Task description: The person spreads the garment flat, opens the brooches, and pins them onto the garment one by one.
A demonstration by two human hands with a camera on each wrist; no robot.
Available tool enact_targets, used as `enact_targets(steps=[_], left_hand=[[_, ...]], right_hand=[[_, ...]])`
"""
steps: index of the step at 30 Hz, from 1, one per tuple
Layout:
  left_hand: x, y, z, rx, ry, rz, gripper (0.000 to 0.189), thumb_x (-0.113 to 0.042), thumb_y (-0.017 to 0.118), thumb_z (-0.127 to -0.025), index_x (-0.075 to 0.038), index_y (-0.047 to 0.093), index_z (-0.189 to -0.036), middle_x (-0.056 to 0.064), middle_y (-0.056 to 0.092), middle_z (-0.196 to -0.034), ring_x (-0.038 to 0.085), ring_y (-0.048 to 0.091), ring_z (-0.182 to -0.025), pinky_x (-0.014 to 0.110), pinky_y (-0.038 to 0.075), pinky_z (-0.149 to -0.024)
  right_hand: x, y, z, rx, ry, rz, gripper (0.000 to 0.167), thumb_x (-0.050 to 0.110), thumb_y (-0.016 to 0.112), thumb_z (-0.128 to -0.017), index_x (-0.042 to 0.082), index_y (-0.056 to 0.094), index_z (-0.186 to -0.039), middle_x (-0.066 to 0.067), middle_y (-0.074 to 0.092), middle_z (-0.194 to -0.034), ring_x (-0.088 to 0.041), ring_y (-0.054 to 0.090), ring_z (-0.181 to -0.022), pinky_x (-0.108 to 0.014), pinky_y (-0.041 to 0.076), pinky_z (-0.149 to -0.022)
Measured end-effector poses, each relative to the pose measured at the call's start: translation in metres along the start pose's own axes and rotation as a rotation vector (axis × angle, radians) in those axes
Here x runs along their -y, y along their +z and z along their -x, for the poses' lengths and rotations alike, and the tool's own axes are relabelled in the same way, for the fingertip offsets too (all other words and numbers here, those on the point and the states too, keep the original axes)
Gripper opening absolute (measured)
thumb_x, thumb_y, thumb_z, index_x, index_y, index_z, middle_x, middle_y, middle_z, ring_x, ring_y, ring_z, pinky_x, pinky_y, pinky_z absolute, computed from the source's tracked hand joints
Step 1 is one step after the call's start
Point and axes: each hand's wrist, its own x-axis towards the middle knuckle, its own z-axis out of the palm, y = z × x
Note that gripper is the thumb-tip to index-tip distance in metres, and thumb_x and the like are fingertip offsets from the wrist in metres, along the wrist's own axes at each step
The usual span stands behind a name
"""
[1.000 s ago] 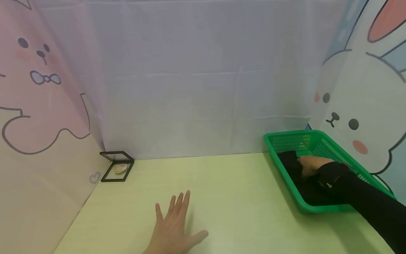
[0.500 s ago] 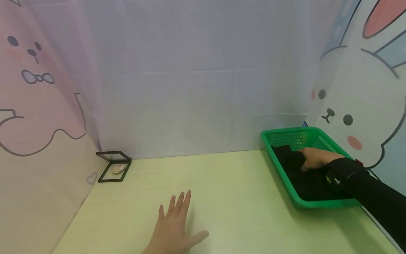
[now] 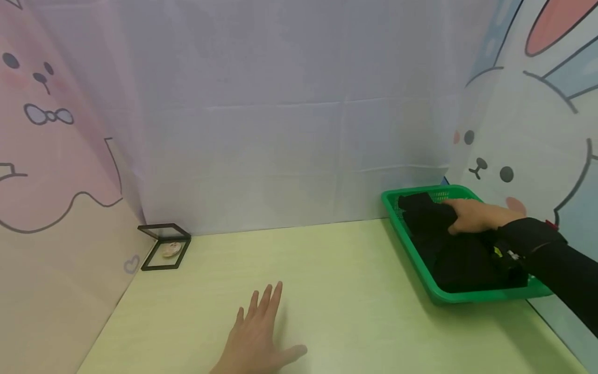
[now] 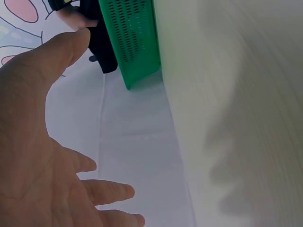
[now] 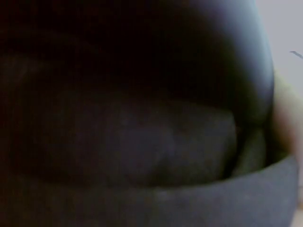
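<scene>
Over the right part of the table, my right hand (image 3: 472,215) grips a bunch of black cloth (image 3: 422,215) inside a green plastic basket (image 3: 486,297). The raised part of the cloth stands up near the basket's back left rim, and more black fabric fills the bottom. Dark, blurred fabric takes up nearly all of the right wrist view. My left hand (image 3: 254,337) is held over the table with fingers straight and spread, holding nothing. In the left wrist view, the cloth (image 4: 102,47) shows above the side of the basket (image 4: 137,52).
At the table's back left corner stands a black-edged case (image 3: 160,267) with its lid up and a small pale, shell-like thing (image 3: 171,250) in it. White curtain (image 3: 280,156) hangs behind the pale table (image 3: 327,291), with cartoon-printed sheets on both sides.
My right hand has risen within the basket, pulling the black cloth up toward the back left rim. My left hand stays almost still. The head view has turned slightly right.
</scene>
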Motion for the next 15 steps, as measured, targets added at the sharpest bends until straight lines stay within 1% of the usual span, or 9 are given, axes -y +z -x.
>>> enact_targets(steps=[5, 8, 12, 15], left_hand=[[0.000, -0.001, 0.000, 0.010, -0.003, 0.006, 0.121, -0.082, 0.069, -0.074, -0.023, 0.018, -0.166, 0.014, 0.038, -0.164, 0.046, 0.039, -0.148, 0.073, 0.039, -0.107], [-0.001, -0.001, 0.000, 0.015, -0.008, 0.010, 0.121, -0.082, 0.069, -0.074, -0.023, 0.018, -0.166, 0.013, 0.038, -0.165, 0.046, 0.039, -0.148, 0.073, 0.039, -0.107], [-0.002, -0.001, -0.001, 0.012, 0.004, 0.002, 0.121, -0.082, 0.069, -0.073, -0.023, 0.018, -0.166, 0.013, 0.039, -0.164, 0.046, 0.040, -0.147, 0.073, 0.040, -0.106], [-0.003, -0.001, -0.001, 0.015, 0.010, 0.008, 0.121, -0.082, 0.069, -0.074, -0.022, 0.018, -0.166, 0.014, 0.038, -0.164, 0.047, 0.040, -0.147, 0.073, 0.040, -0.106]], right_hand=[[0.009, -0.019, 0.006, -0.021, -0.014, 0.005, 0.082, 0.012, 0.076, -0.086, -0.021, 0.031, -0.146, -0.047, 0.043, -0.140, -0.064, 0.049, -0.121, -0.067, 0.048, -0.093], [0.017, -0.031, 0.009, -0.036, -0.002, 0.023, 0.083, 0.011, 0.076, -0.086, -0.020, 0.029, -0.147, -0.047, 0.044, -0.141, -0.064, 0.049, -0.123, -0.068, 0.047, -0.095], [0.028, -0.051, 0.013, -0.055, -0.005, 0.047, 0.082, 0.009, 0.076, -0.086, -0.020, 0.030, -0.147, -0.046, 0.044, -0.141, -0.064, 0.047, -0.125, -0.070, 0.044, -0.099], [0.037, -0.066, 0.015, -0.072, -0.012, 0.070, 0.080, 0.008, 0.075, -0.086, -0.019, 0.031, -0.147, -0.046, 0.044, -0.141, -0.063, 0.048, -0.125, -0.070, 0.045, -0.099]])
